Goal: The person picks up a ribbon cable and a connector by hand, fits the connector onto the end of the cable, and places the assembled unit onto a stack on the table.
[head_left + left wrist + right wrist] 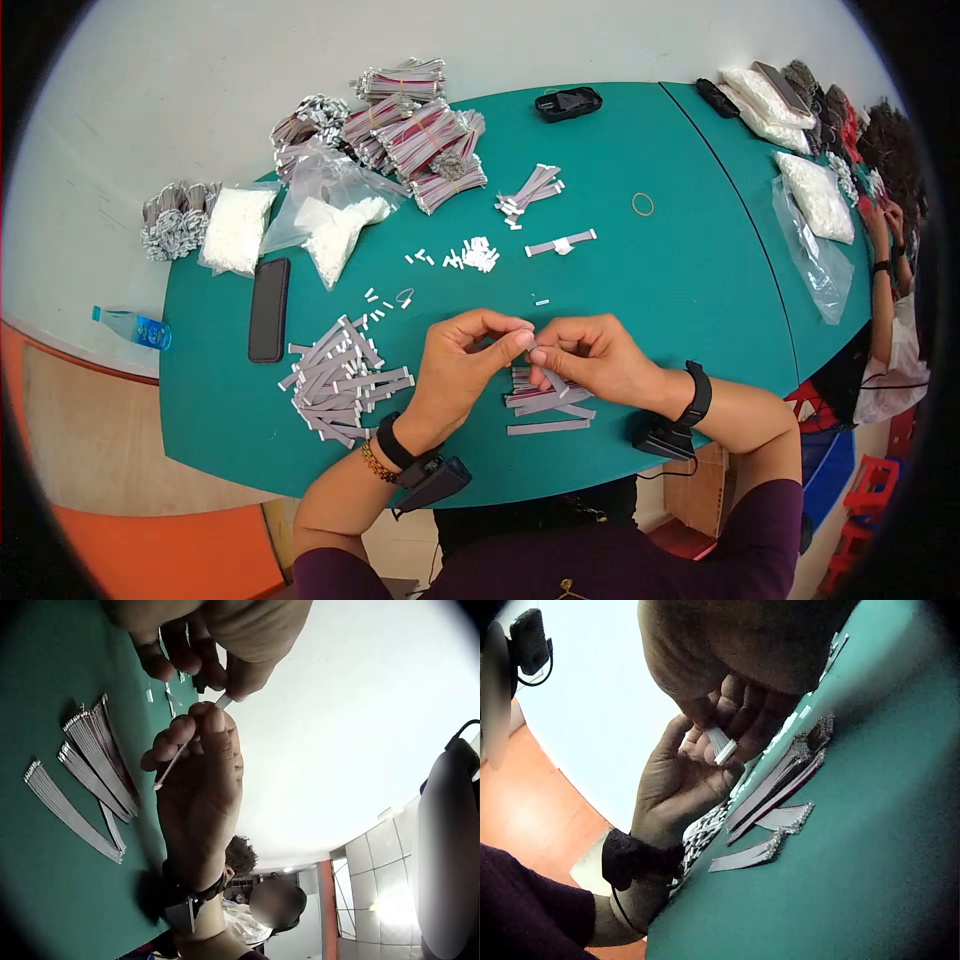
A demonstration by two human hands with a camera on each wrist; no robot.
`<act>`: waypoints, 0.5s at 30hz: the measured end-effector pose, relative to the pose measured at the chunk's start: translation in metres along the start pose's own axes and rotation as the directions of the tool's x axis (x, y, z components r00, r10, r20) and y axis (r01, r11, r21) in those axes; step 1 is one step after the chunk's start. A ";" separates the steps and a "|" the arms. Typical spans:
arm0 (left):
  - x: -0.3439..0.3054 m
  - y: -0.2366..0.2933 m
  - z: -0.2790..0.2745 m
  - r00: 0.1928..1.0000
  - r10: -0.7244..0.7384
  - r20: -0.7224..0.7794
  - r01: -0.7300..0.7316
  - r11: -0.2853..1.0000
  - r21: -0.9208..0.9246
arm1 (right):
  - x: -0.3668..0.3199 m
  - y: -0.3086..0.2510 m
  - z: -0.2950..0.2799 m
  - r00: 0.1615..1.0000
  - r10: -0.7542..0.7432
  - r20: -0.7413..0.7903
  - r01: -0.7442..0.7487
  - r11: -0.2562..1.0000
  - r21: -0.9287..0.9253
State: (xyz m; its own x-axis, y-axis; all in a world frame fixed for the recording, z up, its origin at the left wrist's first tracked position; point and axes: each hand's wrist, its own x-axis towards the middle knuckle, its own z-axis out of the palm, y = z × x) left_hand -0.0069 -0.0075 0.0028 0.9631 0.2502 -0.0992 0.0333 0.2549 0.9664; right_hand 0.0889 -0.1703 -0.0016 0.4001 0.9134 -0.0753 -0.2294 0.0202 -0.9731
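Note:
Between both hands is a short grey ribbon cable (553, 380) with a white connector (725, 754) on its end. The left hand (462, 365) pinches one end between thumb and forefinger. From the other side the right hand (602, 362) pinches the same cable with thumb and fingertips; in the left wrist view the cable's free end (159, 784) hangs past the right hand (199, 780). Just under the hands lie several loose grey cables (548, 427) on the green table (660, 300).
A pile of finished-looking grey cables (335, 390) lies left, beside a phone (269, 310). Behind are small white connectors (480, 254), bags of white parts (238, 230), bundled cables (420, 140), a rubber band (642, 204) and a black object (568, 104). Another person's arms (882, 270) show at right.

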 end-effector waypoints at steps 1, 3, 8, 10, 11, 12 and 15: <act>0.000 0.000 0.001 1.000 0.012 -0.004 -0.012 1.000 0.004 | 0.000 0.000 0.000 1.000 -0.005 -0.006 0.005 1.000 -0.013; -0.001 0.001 0.002 1.000 0.023 -0.011 -0.023 1.000 0.006 | 0.000 -0.002 0.001 1.000 -0.015 -0.018 0.014 0.999 -0.039; -0.002 0.000 0.003 0.999 0.029 0.034 -0.027 0.999 -0.042 | 0.001 -0.002 0.006 0.998 -0.008 -0.069 0.013 0.998 0.067; -0.002 -0.004 0.003 0.999 0.019 0.049 -0.014 0.996 -0.091 | 0.000 -0.004 0.006 0.996 -0.001 -0.088 0.005 0.999 0.041; -0.002 -0.005 0.002 0.998 0.015 0.056 -0.008 0.993 -0.115 | -0.001 -0.006 0.005 0.995 0.002 -0.096 -0.001 1.000 0.007; -0.002 -0.004 0.003 0.998 0.009 0.056 -0.003 0.994 -0.111 | -0.002 -0.007 0.005 0.994 0.006 -0.105 -0.008 1.000 -0.027; -0.003 -0.003 0.005 0.998 -0.003 0.062 0.008 0.997 -0.083 | -0.001 -0.001 0.002 0.989 -0.047 -0.140 0.043 0.999 -0.028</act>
State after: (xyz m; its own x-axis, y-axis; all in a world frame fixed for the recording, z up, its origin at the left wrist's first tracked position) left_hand -0.0085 -0.0133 0.0009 0.9776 0.1915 -0.0868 0.0184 0.3336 0.9425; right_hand 0.0872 -0.1705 0.0002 0.5306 0.8455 -0.0592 -0.1866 0.0485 -0.9812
